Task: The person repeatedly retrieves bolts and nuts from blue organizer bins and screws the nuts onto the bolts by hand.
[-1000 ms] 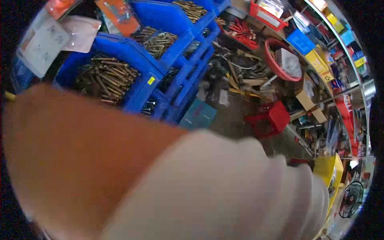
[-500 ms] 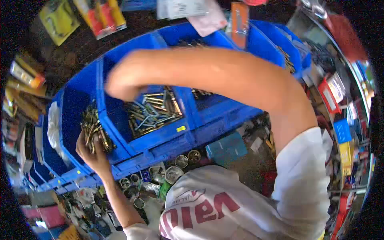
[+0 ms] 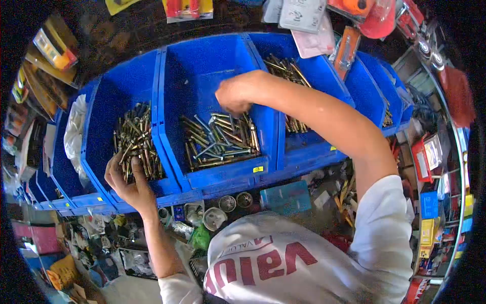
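Left hand [image 3: 130,188] is resting at the front of the left blue bin [image 3: 126,78], thumb and fingers parted against brass-coloured bolts [image 3: 134,133]; cannot tell whether it is gripping any. Right hand [image 3: 238,93] is hovering over the middle blue bin [image 3: 207,53], fingers curled inward; anything inside is hidden. Mixed bolts [image 3: 220,138], brassy and silvery, are lying heaped toward that bin's front, below a hand. White plastic bag [image 3: 75,133] is lying just left of the left bin.
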`<state>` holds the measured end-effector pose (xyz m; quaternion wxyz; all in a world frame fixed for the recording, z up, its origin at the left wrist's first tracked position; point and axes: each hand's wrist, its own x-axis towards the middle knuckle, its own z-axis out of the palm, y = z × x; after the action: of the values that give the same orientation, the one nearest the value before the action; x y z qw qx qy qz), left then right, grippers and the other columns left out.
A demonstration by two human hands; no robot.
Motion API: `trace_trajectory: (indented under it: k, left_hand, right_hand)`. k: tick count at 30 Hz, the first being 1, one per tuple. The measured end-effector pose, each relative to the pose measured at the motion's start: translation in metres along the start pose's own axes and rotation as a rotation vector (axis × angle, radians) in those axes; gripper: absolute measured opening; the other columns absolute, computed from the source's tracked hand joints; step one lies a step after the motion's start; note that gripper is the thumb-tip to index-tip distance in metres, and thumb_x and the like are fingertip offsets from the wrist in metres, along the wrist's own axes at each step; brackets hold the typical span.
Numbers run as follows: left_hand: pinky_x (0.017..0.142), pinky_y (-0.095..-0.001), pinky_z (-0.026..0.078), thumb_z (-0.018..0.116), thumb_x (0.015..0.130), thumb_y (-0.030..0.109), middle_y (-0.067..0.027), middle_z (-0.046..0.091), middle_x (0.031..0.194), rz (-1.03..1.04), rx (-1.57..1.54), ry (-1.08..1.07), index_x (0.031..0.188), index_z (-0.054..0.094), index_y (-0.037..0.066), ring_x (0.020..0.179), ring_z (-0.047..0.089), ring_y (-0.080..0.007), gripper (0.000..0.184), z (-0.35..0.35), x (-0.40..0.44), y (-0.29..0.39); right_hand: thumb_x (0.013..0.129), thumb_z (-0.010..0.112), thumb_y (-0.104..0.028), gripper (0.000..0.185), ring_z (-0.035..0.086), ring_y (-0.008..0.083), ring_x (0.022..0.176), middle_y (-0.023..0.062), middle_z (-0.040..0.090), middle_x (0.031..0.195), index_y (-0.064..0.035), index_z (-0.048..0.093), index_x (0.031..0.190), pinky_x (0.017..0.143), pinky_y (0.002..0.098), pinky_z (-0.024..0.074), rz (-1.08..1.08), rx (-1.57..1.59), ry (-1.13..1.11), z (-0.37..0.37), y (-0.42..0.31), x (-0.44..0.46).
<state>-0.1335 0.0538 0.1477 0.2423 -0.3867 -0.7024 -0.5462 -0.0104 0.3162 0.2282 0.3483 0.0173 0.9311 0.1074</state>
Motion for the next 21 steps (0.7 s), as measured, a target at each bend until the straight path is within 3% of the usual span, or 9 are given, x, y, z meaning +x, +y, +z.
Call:
trace_trajectory:
  k: [2, 3, 4, 6, 9, 12, 16, 17, 21]
  left_hand:
    - [0.090, -0.0366, 0.039, 0.062, 0.083, 0.009, -0.0144, 0.052, 0.109, -0.021, -0.007, 0.008, 0.109, 0.056, 0.000, 0.103, 0.048, -0.0268, 0.028, 0.000, 0.001, 0.002]
    - [0.090, -0.0364, 0.039, 0.063, 0.083, 0.009, -0.0142, 0.052, 0.109, -0.004, 0.003, 0.003, 0.109, 0.056, 0.000, 0.103, 0.049, -0.0268, 0.028, -0.001, 0.002, 0.003]
    - [0.089, -0.0361, 0.039, 0.063, 0.083, 0.008, -0.0141, 0.052, 0.108, 0.014, 0.014, -0.003, 0.109, 0.056, 0.000, 0.103, 0.049, -0.0268, 0.028, 0.000, 0.002, 0.003]
    - [0.089, -0.0359, 0.039, 0.063, 0.082, 0.007, -0.0137, 0.052, 0.108, 0.006, 0.009, 0.013, 0.108, 0.056, 0.001, 0.103, 0.049, -0.0266, 0.027, 0.001, 0.001, 0.002]
    - [0.089, -0.0360, 0.039, 0.063, 0.082, 0.008, -0.0137, 0.052, 0.108, -0.001, 0.033, 0.003, 0.107, 0.057, 0.000, 0.104, 0.048, -0.0265, 0.026, 0.001, 0.001, 0.003]
    - [0.090, -0.0358, 0.038, 0.064, 0.082, 0.008, -0.0139, 0.052, 0.109, -0.001, 0.017, 0.007, 0.107, 0.057, 0.000, 0.104, 0.048, -0.0265, 0.027, 0.001, 0.001, 0.001]
    - [0.090, -0.0352, 0.038, 0.064, 0.083, 0.008, -0.0139, 0.052, 0.110, -0.034, 0.012, -0.004, 0.108, 0.057, 0.001, 0.105, 0.047, -0.0262, 0.027, 0.000, 0.002, 0.002]
    - [0.090, -0.0352, 0.038, 0.064, 0.083, 0.008, -0.0139, 0.052, 0.110, -0.036, 0.015, -0.002, 0.108, 0.057, 0.001, 0.105, 0.047, -0.0262, 0.027, 0.000, 0.002, 0.003]
    - [0.090, -0.0347, 0.038, 0.064, 0.083, 0.009, -0.0136, 0.052, 0.110, -0.046, 0.034, 0.001, 0.109, 0.058, 0.001, 0.105, 0.047, -0.0257, 0.027, 0.001, 0.002, 0.004]
  right_hand:
    - [0.069, 0.065, -0.015, 0.020, 0.062, 0.0294, 0.074, 0.0174, 0.066, 0.088, -0.0010, 0.068, 0.084, 0.064, 0.0417, 0.0501, 0.017, 0.105, -0.187, -0.003, -0.019, -0.007]
    - [0.069, 0.069, -0.019, 0.029, 0.062, 0.0298, 0.080, 0.0176, 0.066, 0.096, -0.0006, 0.068, 0.091, 0.069, 0.0434, 0.0503, 0.134, 0.211, -0.329, -0.022, -0.041, -0.031]
    - [0.068, 0.071, -0.022, 0.033, 0.062, 0.0297, 0.085, 0.0165, 0.065, 0.101, -0.0032, 0.068, 0.095, 0.072, 0.0444, 0.0505, 0.026, 0.193, -0.218, -0.014, -0.046, -0.029]
    - [0.068, 0.070, -0.022, 0.032, 0.062, 0.0289, 0.087, 0.0147, 0.065, 0.101, -0.0061, 0.068, 0.096, 0.073, 0.0440, 0.0509, 0.080, 0.143, -0.206, -0.012, -0.047, -0.022]
    - [0.072, 0.060, -0.013, 0.017, 0.061, 0.0282, 0.073, 0.0152, 0.066, 0.083, -0.0095, 0.070, 0.085, 0.060, 0.0448, 0.0493, 0.137, 0.148, -0.113, 0.002, -0.017, 0.007]
    - [0.064, 0.057, -0.004, 0.022, 0.063, 0.0302, 0.067, 0.0145, 0.066, 0.076, -0.0071, 0.069, 0.082, 0.057, 0.0408, 0.0490, -0.045, 0.112, 0.130, 0.023, 0.024, 0.018]
    - [0.061, 0.054, 0.001, 0.022, 0.063, 0.0312, 0.065, 0.0157, 0.064, 0.070, -0.0053, 0.068, 0.078, 0.056, 0.0397, 0.0485, 0.081, 0.100, 0.105, -0.008, 0.017, -0.019]
    - [0.060, 0.056, -0.001, 0.017, 0.062, 0.0304, 0.063, 0.0160, 0.064, 0.068, -0.0025, 0.067, 0.074, 0.056, 0.0411, 0.0478, 0.092, 0.182, 0.212, 0.000, 0.025, -0.015]
    - [0.064, 0.061, -0.004, 0.007, 0.062, 0.0295, 0.064, 0.0152, 0.064, 0.068, -0.0005, 0.065, 0.068, 0.056, 0.0402, 0.0486, 0.099, 0.040, 0.256, 0.011, 0.034, 0.008]
